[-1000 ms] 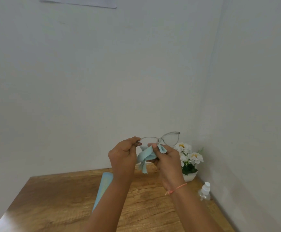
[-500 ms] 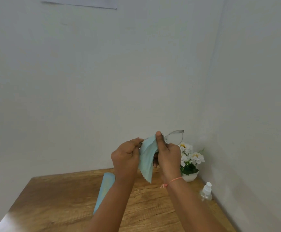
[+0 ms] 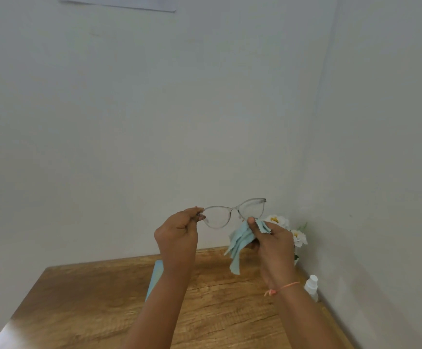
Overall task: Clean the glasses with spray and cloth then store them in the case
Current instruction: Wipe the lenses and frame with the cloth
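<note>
Clear-framed glasses point(image 3: 232, 212) are held up above the wooden table point(image 3: 84, 298), both lenses showing. My left hand point(image 3: 179, 233) pinches the frame's left end. My right hand point(image 3: 272, 244) grips a light blue cloth point(image 3: 240, 245) just below the right lens, its thumb near the lower rim; the cloth hangs down from the fingers. A light blue case point(image 3: 154, 278) lies on the table behind my left forearm, mostly hidden. A small clear spray bottle point(image 3: 311, 287) with a white cap stands at the table's right edge by the wall.
A small white pot of white flowers point(image 3: 298, 238) stands in the back right corner, partly behind my right hand. Walls close the table at the back and on the right. A paper sheet point(image 3: 119, 3) hangs high on the back wall.
The cloth covered the left lens half a second ago. My right hand has drawn it away to the right and down, below the right lens, so both lenses now show.
</note>
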